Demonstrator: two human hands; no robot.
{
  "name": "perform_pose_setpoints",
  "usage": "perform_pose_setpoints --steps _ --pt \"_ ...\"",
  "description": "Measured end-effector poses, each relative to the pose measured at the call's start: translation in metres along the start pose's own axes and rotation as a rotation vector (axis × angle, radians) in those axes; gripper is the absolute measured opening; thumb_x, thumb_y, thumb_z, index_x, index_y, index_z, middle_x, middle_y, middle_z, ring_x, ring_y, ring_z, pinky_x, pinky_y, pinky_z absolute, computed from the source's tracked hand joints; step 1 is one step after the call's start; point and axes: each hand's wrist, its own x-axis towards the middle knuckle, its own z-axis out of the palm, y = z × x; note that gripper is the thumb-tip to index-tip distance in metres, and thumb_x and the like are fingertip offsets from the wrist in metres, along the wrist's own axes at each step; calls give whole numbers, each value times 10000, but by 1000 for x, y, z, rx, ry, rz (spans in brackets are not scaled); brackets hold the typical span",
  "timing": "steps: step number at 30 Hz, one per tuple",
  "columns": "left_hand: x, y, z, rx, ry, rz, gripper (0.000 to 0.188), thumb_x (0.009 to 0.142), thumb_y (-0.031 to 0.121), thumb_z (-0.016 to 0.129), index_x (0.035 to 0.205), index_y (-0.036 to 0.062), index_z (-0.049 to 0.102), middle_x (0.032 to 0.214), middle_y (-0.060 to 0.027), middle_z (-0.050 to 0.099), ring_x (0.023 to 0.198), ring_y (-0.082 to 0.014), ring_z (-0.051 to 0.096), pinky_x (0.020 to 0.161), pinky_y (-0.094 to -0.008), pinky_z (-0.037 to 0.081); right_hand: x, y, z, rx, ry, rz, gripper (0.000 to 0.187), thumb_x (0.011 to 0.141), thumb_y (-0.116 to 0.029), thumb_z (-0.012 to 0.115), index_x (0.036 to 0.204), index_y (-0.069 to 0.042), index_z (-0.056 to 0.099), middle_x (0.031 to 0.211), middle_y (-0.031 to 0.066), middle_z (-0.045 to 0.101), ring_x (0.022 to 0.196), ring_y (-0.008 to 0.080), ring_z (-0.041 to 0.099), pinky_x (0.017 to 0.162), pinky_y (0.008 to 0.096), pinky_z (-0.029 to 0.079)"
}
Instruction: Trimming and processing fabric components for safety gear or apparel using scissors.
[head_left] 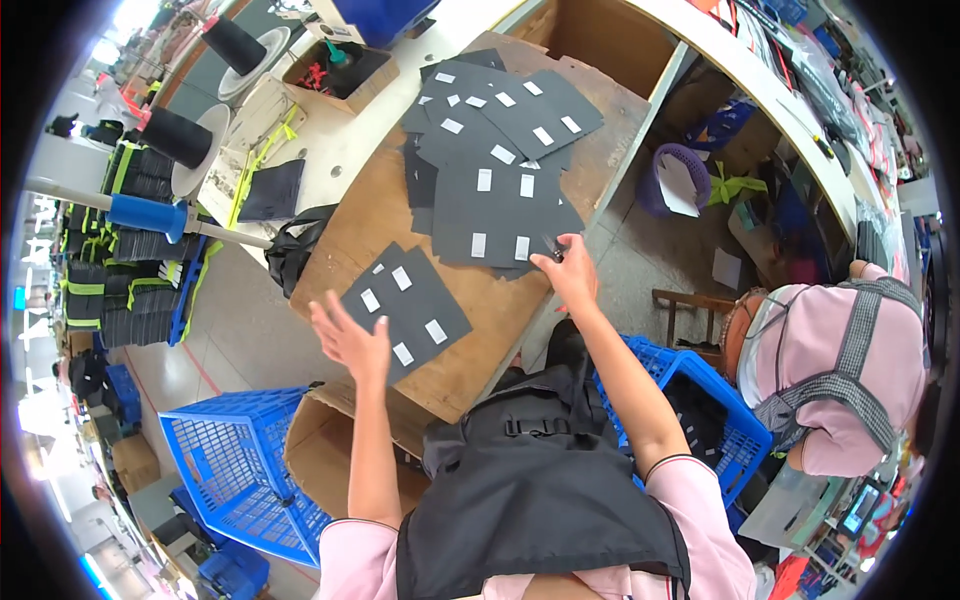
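Note:
My left hand is open, its fingers spread at the left edge of a small stack of black square pieces with white rectangular patches. My right hand is closed around a small dark tool, mostly hidden by the fingers; its exact kind is hard to make out. It is at the lower right corner of a larger, loosely overlapping pile of similar black pieces. Both piles lie on a brown wooden board.
Black thread cones and a cardboard box with small items stand at the upper left. Blue crates flank me, beside an open carton. A purple basket is right of the board. Another person sits at the right.

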Motion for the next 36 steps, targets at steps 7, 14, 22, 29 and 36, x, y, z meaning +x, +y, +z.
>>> perform_pose_setpoints --steps 7,14,22,29,36 --pt "-40 60 47 -1192 -681 -206 518 817 209 655 1253 53 424 1121 -153 535 956 -269 576 789 -358 476 0 -10 9 -172 -48 -82 281 708 -240 727 853 -46 584 913 95 563 845 334 582 685 435 458" --pt "-3 136 70 -1437 -632 -799 345 850 271 633 1037 25 478 905 -103 601 687 -177 623 538 -278 488 -12 12 4 -52 -45 -220 212 730 -189 702 816 -35 583 852 98 577 770 321 582 640 408 451" --pt "20 114 95 -943 -136 -167 240 804 200 670 733 13 539 647 -73 606 499 -160 578 548 -316 452 -59 -21 -45 532 -145 -45 139 864 -139 574 907 -14 614 674 57 616 420 91 458 443 277 415" --pt "5 149 -18 -718 -259 626 112 829 127 599 872 46 534 757 -152 600 687 -342 579 596 -373 453 -87 -95 -113 298 19 -741 192 787 12 550 960 -29 623 888 83 661 689 163 635 602 245 475" --pt "-30 151 -78 -669 -656 704 109 867 119 538 954 56 554 810 -159 629 745 -346 596 639 -372 465 -79 -106 -147 -215 -255 -731 279 712 -12 592 986 -61 590 953 76 636 704 236 615 596 303 488"
